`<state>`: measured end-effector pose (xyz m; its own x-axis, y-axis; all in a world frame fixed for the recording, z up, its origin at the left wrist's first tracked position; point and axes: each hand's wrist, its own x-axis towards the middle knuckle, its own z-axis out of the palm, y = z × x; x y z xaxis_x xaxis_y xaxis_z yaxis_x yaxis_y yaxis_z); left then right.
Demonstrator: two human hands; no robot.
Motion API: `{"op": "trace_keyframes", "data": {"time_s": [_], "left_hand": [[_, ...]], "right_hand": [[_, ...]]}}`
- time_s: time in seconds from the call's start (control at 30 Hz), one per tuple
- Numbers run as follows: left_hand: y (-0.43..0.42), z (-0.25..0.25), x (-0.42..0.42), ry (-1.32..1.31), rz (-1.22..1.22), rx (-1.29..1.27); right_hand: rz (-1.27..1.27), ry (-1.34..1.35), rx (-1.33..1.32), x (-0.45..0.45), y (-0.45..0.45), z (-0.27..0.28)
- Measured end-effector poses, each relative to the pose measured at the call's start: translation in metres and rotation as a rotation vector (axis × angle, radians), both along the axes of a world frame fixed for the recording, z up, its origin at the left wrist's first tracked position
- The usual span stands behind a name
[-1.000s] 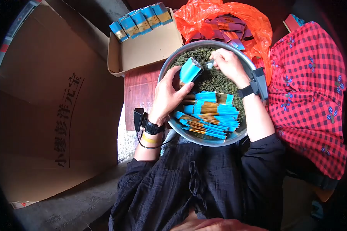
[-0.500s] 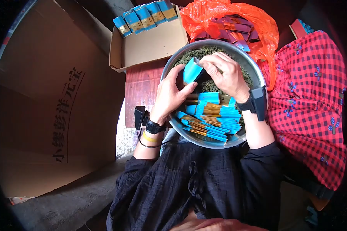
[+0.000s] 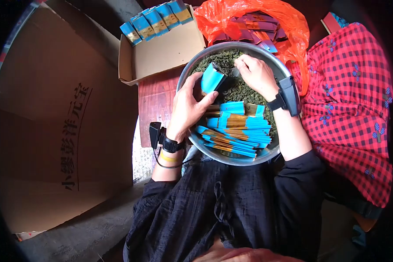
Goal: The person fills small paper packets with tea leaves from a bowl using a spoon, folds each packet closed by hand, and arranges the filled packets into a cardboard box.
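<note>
1. A brown carton (image 3: 52,144) stands at the far left, dark characters on its side; it is well apart from both hands.
2. A metal basin (image 3: 279,69) sits just beyond the lap; dark green leaves (image 3: 243,93) cover much of its inside.
3. A shallow cardboard tray (image 3: 168,56) lies past the left hand; blue-and-gold packs (image 3: 154,23) line its far edge.
4. Flat blue-and-gold sleeves (image 3: 244,130) lie fanned in the basin's near part; the left thumb is just beside them.
5. The left hand (image 3: 188,104) is half curled, thumb and fingers gripping a blue pouch (image 3: 212,80); the right hand (image 3: 258,75) is apart from it, fingertips pinched together.
6. The blue pouch is between the two hands, above the leaves; it tilts, mouth up and toward the right hand.
7. A small pale implement (image 3: 236,70) barely shows at the right fingertips; its shape cannot be told.
</note>
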<state>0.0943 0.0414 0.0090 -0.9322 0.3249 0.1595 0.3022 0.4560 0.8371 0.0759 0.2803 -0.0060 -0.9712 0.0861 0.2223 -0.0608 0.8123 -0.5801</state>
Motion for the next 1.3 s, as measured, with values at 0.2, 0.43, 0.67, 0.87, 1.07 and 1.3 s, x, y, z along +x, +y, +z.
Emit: {"op": "trace_keyframes", "data": {"time_s": [0.2,0.43,0.67,0.87,1.07,1.3], "left_hand": [[-0.001,-0.008,-0.001,0.015,-0.002,0.063],[-0.001,-0.006,0.0,0.001,0.029,0.022],[-0.001,-0.008,-0.001,0.029,-0.003,0.054],[-0.002,-0.006,0.0,0.026,-0.003,0.073],[-0.001,-0.004,0.0,0.0,-0.01,0.096],[-0.003,-0.001,0.0,0.058,-0.028,0.072]], "right_hand": [[0.069,0.039,-0.528,-0.012,0.016,-0.001],[0.192,0.354,-0.482,0.011,-0.01,0.031],[0.383,0.574,-0.074,0.021,-0.035,0.042],[0.407,0.584,-0.065,0.025,-0.038,0.044],[0.225,0.556,-0.211,0.019,-0.018,0.042],[0.125,0.374,0.061,0.011,0.005,0.041]]}}
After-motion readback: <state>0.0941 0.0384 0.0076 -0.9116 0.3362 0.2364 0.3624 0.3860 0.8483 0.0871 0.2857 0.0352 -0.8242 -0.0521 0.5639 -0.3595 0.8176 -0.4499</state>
